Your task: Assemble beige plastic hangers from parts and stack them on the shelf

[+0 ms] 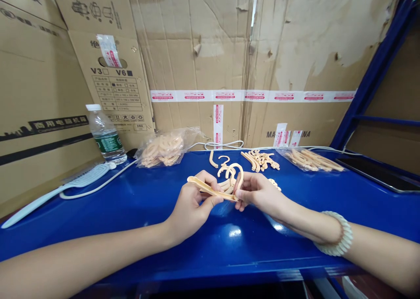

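My left hand (pixel 193 207) is closed on a beige plastic hanger arm (pixel 201 185), thumb on top and fingers behind. The arm's wide, rounded end sticks out to the upper left, and its narrow end reaches my right fingertips. In my right hand (pixel 262 194) a beige hanger hook (pixel 241 173) is pinched at its base, with the curve standing up. Both pieces are held above the blue table and meet at the right fingertips; whether they are joined I cannot tell. Loose beige pieces (pixel 226 172) lie just behind my hands, partly hidden by them.
A pile of beige pieces (pixel 260 160) lies farther back, between a left plastic bag (pixel 162 148) and a right plastic bag (pixel 315 160) of similar parts. At left are a water bottle (pixel 106 135) and hairbrush (pixel 88 175); at right, a dark tablet (pixel 377 173). Cardboard (pixel 197 62) walls the back.
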The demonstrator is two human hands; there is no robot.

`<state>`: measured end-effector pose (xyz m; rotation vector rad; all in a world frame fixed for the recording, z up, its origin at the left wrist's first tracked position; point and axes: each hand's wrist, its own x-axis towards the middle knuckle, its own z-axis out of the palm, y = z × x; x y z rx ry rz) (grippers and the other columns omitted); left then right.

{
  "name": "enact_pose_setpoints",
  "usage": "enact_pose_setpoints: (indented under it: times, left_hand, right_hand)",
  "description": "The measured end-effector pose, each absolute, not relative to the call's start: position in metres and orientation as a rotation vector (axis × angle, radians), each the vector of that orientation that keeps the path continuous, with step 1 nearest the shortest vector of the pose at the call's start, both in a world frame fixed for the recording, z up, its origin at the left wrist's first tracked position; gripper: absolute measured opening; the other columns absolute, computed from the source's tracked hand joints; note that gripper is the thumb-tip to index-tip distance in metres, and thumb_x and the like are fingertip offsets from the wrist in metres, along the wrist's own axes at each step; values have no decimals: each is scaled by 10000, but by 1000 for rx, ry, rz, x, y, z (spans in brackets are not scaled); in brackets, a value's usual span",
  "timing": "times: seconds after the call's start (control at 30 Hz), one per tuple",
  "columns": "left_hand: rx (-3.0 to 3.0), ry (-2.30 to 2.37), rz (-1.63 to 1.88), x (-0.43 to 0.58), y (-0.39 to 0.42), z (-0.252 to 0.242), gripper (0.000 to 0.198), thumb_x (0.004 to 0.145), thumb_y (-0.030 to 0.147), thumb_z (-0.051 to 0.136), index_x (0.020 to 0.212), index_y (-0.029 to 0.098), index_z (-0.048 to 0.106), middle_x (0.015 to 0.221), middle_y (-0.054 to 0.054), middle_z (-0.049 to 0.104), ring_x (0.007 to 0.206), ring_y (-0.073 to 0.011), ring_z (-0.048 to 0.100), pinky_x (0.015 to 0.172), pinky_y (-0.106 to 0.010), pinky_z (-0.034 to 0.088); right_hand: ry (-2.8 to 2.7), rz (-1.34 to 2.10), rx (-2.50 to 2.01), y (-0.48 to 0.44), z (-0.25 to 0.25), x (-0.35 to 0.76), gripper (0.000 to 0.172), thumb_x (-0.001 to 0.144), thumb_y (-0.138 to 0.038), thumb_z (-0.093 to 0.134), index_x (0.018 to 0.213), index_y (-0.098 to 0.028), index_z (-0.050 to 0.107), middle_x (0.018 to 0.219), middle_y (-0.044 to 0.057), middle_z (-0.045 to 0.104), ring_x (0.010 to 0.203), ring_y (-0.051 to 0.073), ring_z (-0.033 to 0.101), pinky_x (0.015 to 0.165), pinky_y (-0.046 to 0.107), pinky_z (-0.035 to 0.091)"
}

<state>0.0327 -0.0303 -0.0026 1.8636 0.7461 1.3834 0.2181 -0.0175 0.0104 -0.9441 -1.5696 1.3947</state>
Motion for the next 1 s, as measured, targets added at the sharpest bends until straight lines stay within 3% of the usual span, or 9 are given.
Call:
enact_pose_setpoints:
  times: [0.2,0.37,0.6,0.7,1.0]
  left_hand:
    - [1853,796,1407,34,-34,-2,148,775,232,677,718,188,547,769,-13,518,733,-175,602,675,-316,541]
    - [1879,746,1432,36,-36,-4,148,774,224,685,747,203,541,812,-12,514,745,-160,601,623,-271,556]
    - [1708,738,1464,37,-30,-1,213,775,220,662,833,215,458,749,41,491,684,-122,615,648,-262,558]
    - [1645,804,1453,35,-26,1,283,732,233,696,874,212,452,752,43,504,689,-126,613,634,-259,546]
    - [1443,864,1404,32,-23,7,409,677,202,742,971,210,457,747,55,546,730,-129,626,673,-248,530]
  right_hand:
    - [-1555,1337,-906,-19,8,216,171,613,-193,690,675,-170,532,574,-25,594,465,104,581,456,227,506]
    - [-1526,1342,-905,-20,9,215,244,622,-242,727,701,-182,505,595,-26,604,458,108,583,452,245,530]
    - [-1536,1462,-867,-18,18,220,332,641,-368,780,732,-161,537,690,22,647,593,139,639,562,275,565]
    - [-1551,1416,-891,-17,21,221,309,649,-378,784,718,-153,583,736,30,635,670,139,617,541,236,543]
    - [-1761,1150,-925,-14,23,226,297,716,-421,715,777,-139,643,658,2,597,484,94,541,493,243,477]
